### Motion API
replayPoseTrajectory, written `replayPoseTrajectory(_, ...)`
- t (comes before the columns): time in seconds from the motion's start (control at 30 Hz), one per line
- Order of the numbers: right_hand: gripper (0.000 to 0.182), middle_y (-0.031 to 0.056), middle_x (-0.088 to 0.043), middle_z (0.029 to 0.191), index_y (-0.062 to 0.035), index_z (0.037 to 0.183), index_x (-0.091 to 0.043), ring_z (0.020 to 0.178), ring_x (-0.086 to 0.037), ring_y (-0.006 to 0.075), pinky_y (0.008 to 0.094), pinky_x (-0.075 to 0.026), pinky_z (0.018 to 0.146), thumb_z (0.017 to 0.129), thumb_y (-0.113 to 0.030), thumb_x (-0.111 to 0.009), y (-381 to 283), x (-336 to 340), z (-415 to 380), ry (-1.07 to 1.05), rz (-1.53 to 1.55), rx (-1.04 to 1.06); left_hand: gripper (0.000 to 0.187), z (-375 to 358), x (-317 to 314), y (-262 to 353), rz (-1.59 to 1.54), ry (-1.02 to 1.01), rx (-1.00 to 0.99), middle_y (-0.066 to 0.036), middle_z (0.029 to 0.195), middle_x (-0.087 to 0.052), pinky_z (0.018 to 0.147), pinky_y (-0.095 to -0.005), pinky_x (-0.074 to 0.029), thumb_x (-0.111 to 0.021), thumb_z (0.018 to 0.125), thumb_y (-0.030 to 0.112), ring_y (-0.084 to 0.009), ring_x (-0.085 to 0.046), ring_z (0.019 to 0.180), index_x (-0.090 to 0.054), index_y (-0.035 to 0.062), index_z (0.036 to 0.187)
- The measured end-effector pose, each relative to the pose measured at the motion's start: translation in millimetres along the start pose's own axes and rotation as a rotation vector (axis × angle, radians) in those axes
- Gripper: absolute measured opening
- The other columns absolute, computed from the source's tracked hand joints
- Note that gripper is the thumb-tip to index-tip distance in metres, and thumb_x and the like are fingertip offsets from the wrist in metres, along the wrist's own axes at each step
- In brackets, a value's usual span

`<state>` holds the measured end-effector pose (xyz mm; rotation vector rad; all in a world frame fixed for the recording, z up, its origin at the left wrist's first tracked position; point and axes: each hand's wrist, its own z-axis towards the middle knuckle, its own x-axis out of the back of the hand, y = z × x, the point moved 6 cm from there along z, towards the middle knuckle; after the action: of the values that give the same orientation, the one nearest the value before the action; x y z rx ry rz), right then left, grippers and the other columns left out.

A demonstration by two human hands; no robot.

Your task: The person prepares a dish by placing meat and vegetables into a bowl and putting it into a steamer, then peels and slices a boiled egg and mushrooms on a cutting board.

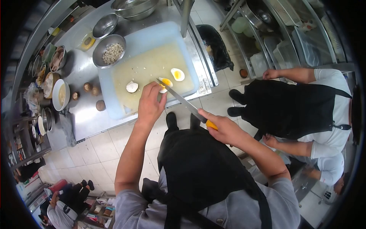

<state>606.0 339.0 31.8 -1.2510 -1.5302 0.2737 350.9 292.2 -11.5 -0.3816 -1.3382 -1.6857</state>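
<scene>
My right hand (223,128) is wrapped round the yellow handle of a knife (182,100), whose blade points up and left over the cutting board (146,44). At the blade's tip my left hand (151,102) has its fingers closed on a piece of boiled egg (163,90). Just above it lies another cut egg piece with yolk showing (166,81). To the right is an egg half (177,74), yolk side up. A whitish rounded piece (132,87) sits on the board left of my left hand.
A steel bowl of chopped bits (110,51) stands on the board's upper left corner. Mushrooms (87,87) and a white bowl (61,94) are on the steel table at left. A black bin (215,47) stands beyond the table's right edge. People in black aprons (291,108) stand at right.
</scene>
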Motion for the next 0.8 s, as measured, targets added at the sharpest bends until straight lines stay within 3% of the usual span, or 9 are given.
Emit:
replayPoseTrajectory(0.13, 0.074, 0.0228, -0.064, 0.093, -0.0207, 0.159, -0.029, 0.084, -0.063, 0.0406, 0.0445, -0.051, 0.078, 0.092, -0.007, -0.060, 0, 11, -11, 0.012, 0.125, -0.028, 0.042, 12, 10, 11, -0.013, -0.041, 0.042, -0.018, 0.128, -0.055, 0.096, -0.0444, -0.050, -0.076, 0.080, 0.005, -0.0382, -0.057, 0.114, -0.056, 0.0009, 0.117)
replayPoseTrajectory(0.2, 0.075, 0.0217, -0.064, 0.091, -0.0211, 0.159, -0.029, 0.083, -0.063, 0.0401, 0.0439, -0.051, 0.078, 0.092, -0.008, -0.060, 1, 19, -16, 0.044, 0.116, -0.048, 0.051, 22, 10, 19, 0.008, -0.171, 0.067, -0.020, 0.134, -0.051, 0.101, -0.0454, -0.047, -0.074, 0.080, 0.005, -0.0405, -0.054, 0.120, -0.051, 0.0014, 0.126)
replayPoseTrajectory(0.27, 0.075, 0.0211, -0.066, 0.099, -0.0219, 0.159, -0.030, 0.086, -0.065, 0.0385, 0.0429, -0.052, 0.080, 0.091, -0.009, -0.061, 6, 26, -19, 0.015, 0.124, -0.174, 0.054, 27, 4, 19, 0.023, -0.207, 0.109, -0.021, 0.135, -0.050, 0.102, -0.0461, -0.046, -0.073, 0.080, 0.005, -0.0409, -0.052, 0.121, -0.050, 0.0014, 0.129)
replayPoseTrajectory(0.4, 0.075, 0.0214, -0.067, 0.114, -0.0223, 0.158, -0.032, 0.092, -0.067, 0.0371, 0.0413, -0.052, 0.085, 0.090, -0.009, -0.061, 16, 32, -26, 0.040, 0.206, -0.083, 0.062, 30, -3, 15, 0.021, -0.307, 0.300, -0.023, 0.136, -0.049, 0.102, -0.0475, -0.046, -0.073, 0.080, 0.006, -0.0425, -0.051, 0.122, -0.047, 0.0014, 0.136)
replayPoseTrajectory(0.47, 0.076, 0.0216, -0.063, 0.130, -0.0222, 0.158, -0.032, 0.099, -0.067, 0.0369, 0.0392, -0.052, 0.090, 0.090, -0.008, -0.061, 21, 33, -30, -0.050, 0.238, -0.115, 0.063, 28, -5, 16, 0.066, -0.279, 0.278, -0.023, 0.135, -0.050, 0.101, -0.0477, -0.046, -0.073, 0.080, 0.007, -0.0425, -0.052, 0.119, -0.046, 0.0017, 0.137)
replayPoseTrajectory(0.67, 0.074, 0.0207, -0.061, 0.135, -0.0215, 0.158, -0.033, 0.108, -0.066, 0.0357, 0.0372, -0.051, 0.093, 0.091, -0.008, -0.061, 40, 31, -34, -0.114, 0.257, -0.152, 0.053, 35, -10, 26, 0.177, -0.261, 0.228, -0.023, 0.132, -0.054, 0.101, -0.0459, -0.047, -0.072, 0.082, 0.011, -0.0420, -0.054, 0.118, -0.055, 0.0010, 0.131)
replayPoseTrajectory(0.7, 0.074, 0.0207, -0.061, 0.135, -0.0215, 0.158, -0.033, 0.108, -0.066, 0.0357, 0.0372, -0.051, 0.093, 0.091, -0.008, -0.061, 43, 31, -32, -0.115, 0.259, -0.146, 0.049, 35, -13, 25, 0.180, -0.282, 0.253, -0.023, 0.131, -0.055, 0.103, -0.0449, -0.046, -0.072, 0.082, 0.011, -0.0415, -0.054, 0.121, -0.058, 0.0006, 0.128)
replayPoseTrajectory(0.77, 0.075, 0.0103, -0.063, 0.097, -0.0217, 0.158, -0.034, 0.076, -0.062, 0.0185, 0.0311, -0.053, 0.076, 0.090, -0.007, -0.063, 46, 27, -26, -0.126, 0.326, -0.136, 0.045, 37, -13, 27, 0.180, -0.267, 0.264, -0.023, 0.129, -0.056, 0.102, -0.0448, -0.046, -0.072, 0.082, 0.010, -0.0414, -0.055, 0.119, -0.061, 0.0001, 0.124)
replayPoseTrajectory(0.8, 0.075, 0.0103, -0.063, 0.097, -0.0217, 0.158, -0.034, 0.076, -0.062, 0.0185, 0.0311, -0.053, 0.076, 0.090, -0.007, -0.063, 48, 25, -22, -0.130, 0.328, -0.128, 0.041, 38, -13, 27, 0.175, -0.254, 0.275, -0.023, 0.127, -0.057, 0.102, -0.0448, -0.047, -0.072, 0.082, 0.010, -0.0412, -0.056, 0.117, -0.063, -0.0004, 0.120)
